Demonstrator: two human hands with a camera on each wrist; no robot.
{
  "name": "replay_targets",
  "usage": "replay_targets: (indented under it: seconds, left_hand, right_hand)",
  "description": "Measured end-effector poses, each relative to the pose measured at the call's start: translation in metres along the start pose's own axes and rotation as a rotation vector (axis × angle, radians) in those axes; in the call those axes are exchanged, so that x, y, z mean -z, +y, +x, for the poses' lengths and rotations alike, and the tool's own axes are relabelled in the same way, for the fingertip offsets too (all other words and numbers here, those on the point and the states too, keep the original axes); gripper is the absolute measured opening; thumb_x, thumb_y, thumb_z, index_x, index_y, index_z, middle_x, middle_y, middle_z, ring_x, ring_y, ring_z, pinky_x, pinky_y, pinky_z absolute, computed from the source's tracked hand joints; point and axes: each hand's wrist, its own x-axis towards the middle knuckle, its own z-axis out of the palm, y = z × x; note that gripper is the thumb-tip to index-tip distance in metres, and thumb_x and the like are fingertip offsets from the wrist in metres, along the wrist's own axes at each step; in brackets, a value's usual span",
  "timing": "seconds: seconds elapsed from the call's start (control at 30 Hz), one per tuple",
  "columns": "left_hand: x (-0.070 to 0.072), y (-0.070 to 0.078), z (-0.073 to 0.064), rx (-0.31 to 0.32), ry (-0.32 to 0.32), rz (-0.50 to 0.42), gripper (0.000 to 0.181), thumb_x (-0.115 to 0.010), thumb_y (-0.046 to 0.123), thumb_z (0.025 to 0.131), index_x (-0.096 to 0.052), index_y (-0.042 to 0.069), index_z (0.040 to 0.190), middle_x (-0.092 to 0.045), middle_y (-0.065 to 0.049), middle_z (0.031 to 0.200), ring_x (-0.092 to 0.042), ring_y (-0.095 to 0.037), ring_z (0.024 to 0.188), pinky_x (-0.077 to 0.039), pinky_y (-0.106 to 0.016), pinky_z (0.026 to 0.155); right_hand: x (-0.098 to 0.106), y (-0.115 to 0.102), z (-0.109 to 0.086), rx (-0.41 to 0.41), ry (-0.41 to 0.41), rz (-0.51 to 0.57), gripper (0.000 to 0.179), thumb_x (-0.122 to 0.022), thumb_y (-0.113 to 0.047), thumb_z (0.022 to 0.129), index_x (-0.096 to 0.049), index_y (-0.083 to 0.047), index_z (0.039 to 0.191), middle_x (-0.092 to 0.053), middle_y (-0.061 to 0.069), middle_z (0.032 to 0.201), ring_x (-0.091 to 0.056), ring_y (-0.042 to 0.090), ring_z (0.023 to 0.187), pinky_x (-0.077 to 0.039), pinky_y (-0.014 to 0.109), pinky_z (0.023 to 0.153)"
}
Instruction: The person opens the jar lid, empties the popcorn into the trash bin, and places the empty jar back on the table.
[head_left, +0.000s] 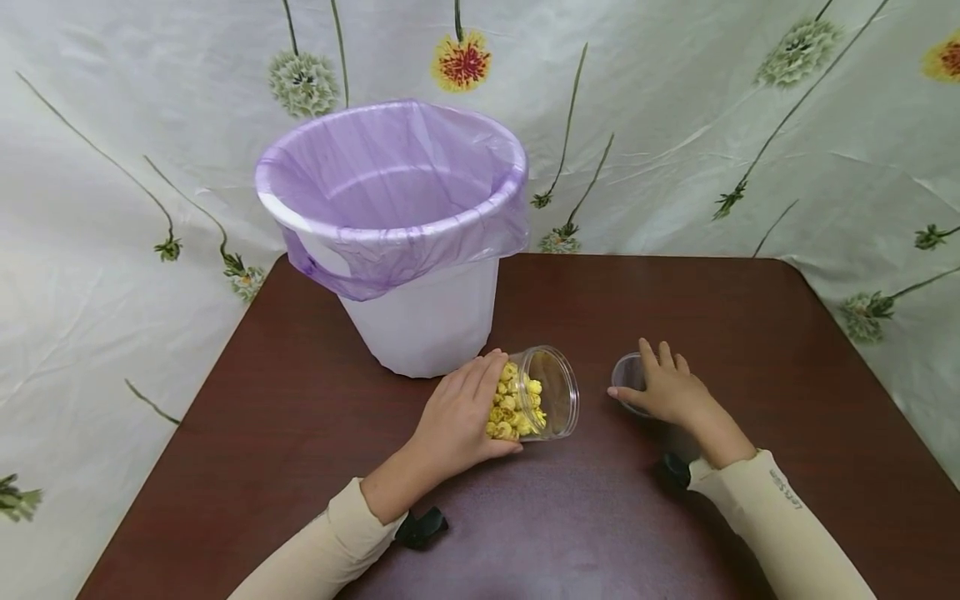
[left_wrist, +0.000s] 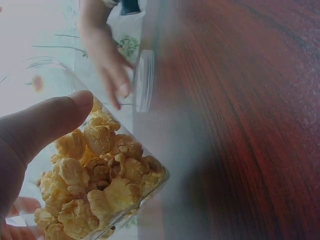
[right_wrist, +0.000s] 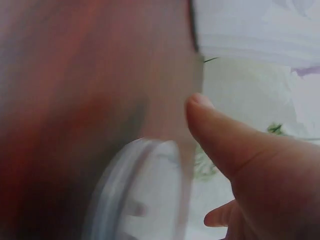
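a left hand [head_left: 459,417] is gripping a tilted popcorn jar [head_left: 534,396] beside a purple-lined wastebasket [head_left: 427,321], steadiness likely mattering against spills; the right hand [head_left: 670,390], spread and holding nothing, is hovering over a clear round lid [head_left: 628,372].

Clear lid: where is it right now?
In the head view, the clear lid lies on the table, right of the popcorn jar in the left hand, partly hidden by the right hand.
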Motion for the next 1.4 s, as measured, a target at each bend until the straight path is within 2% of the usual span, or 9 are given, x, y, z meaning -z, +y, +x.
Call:
replay_targets:
  seconds: [0.13,0.27,0.43,0.53,0.67,0.87,1.0,1.13,1.4]
  left_hand:
    - [0.0,0.0,0.0,0.001,-0.007,0.01,0.111,-0.08,0.054,0.052,-0.03,0.0,0.135,-0.041,-0.016,0.132,-0.042,-0.029,0.116,-0.036,-0.041,0.093]
    - [0.001,-0.001,0.0,0.005,-0.016,0.021,0.111,-0.079,0.055,0.052,-0.03,0.0,0.135,-0.041,-0.016,0.132,-0.042,-0.029,0.116,-0.035,-0.041,0.093]
    - [0.002,-0.002,0.0,0.004,-0.006,0.026,0.112,-0.079,0.055,0.052,-0.03,0.0,0.135,-0.041,-0.016,0.132,-0.042,-0.029,0.116,-0.035,-0.041,0.094]
    - [0.002,-0.002,-0.001,0.003,0.005,0.028,0.112,-0.079,0.055,0.051,-0.03,0.0,0.135,-0.041,-0.016,0.132,-0.043,-0.029,0.115,-0.036,-0.041,0.093]
    - [0.003,-0.002,-0.002,0.003,0.01,0.025,0.112,-0.08,0.054,0.051,-0.031,0.0,0.135,-0.042,-0.016,0.132,-0.043,-0.03,0.115,-0.037,-0.042,0.092]
    - [0.005,-0.003,-0.003,-0.002,0.02,0.031,0.112,-0.08,0.055,0.05,-0.031,-0.001,0.134,-0.042,-0.017,0.131,-0.044,-0.031,0.114,-0.037,-0.042,0.092]
    - [0.006,-0.003,-0.004,-0.009,0.047,0.03,0.112,-0.08,0.055,0.049,-0.032,-0.002,0.133,-0.043,-0.017,0.13,-0.045,-0.031,0.113,-0.038,-0.042,0.091]
    - [0.008,0.0,-0.004,-0.009,0.06,0.011,0.111,-0.08,0.054,0.049,-0.033,-0.002,0.133,-0.044,-0.016,0.129,-0.044,-0.03,0.114,-0.037,-0.042,0.092]
    - [0.015,0.005,-0.005,-0.011,0.074,0.005,0.111,-0.079,0.055,0.051,-0.031,0.0,0.135,-0.043,-0.015,0.131,-0.043,-0.028,0.115,-0.036,-0.041,0.093]
  right_hand:
    - [0.024,-0.018,0.006,0.081,0.093,0.017,0.083,-0.043,-0.053,0.089,-0.014,0.006,0.14,-0.015,0.033,0.139,-0.019,0.053,0.122,-0.026,0.064,0.089]
    - [0.057,-0.042,0.011,0.191,0.222,0.122,0.066,-0.042,-0.04,0.094,-0.023,0.004,0.139,-0.027,0.027,0.138,-0.029,0.042,0.123,-0.029,0.057,0.093]
    - [0.095,-0.071,0.017,0.317,0.335,0.347,0.051,-0.042,-0.034,0.095,-0.036,-0.003,0.135,-0.045,0.017,0.13,-0.045,0.032,0.114,-0.037,0.048,0.09]
    - [0.117,-0.088,0.021,0.371,0.34,0.529,0.046,-0.041,-0.031,0.095,-0.041,-0.004,0.132,-0.05,0.014,0.124,-0.05,0.027,0.109,-0.041,0.041,0.088]
    - [0.145,-0.113,0.027,0.403,0.296,0.766,0.042,-0.042,-0.026,0.096,-0.043,-0.001,0.13,-0.053,0.015,0.119,-0.054,0.023,0.103,-0.044,0.034,0.086]
    - [0.183,-0.146,0.039,0.353,0.198,0.968,0.041,-0.046,-0.022,0.094,-0.044,0.0,0.129,-0.052,0.015,0.116,-0.056,0.022,0.099,-0.045,0.033,0.085]
    - [0.2,-0.162,0.052,0.264,0.099,0.974,0.045,-0.048,-0.026,0.093,-0.043,-0.003,0.131,-0.05,0.015,0.12,-0.055,0.023,0.103,-0.045,0.033,0.085]
    - [0.206,-0.169,0.065,0.212,-0.014,0.938,0.046,-0.049,-0.028,0.092,-0.044,-0.001,0.129,-0.05,0.016,0.121,-0.054,0.024,0.105,-0.045,0.035,0.086]
    - [0.2,-0.173,0.08,0.221,-0.102,0.941,0.04,-0.049,-0.024,0.093,-0.05,0.004,0.121,-0.054,0.018,0.113,-0.058,0.025,0.099,-0.044,0.038,0.086]
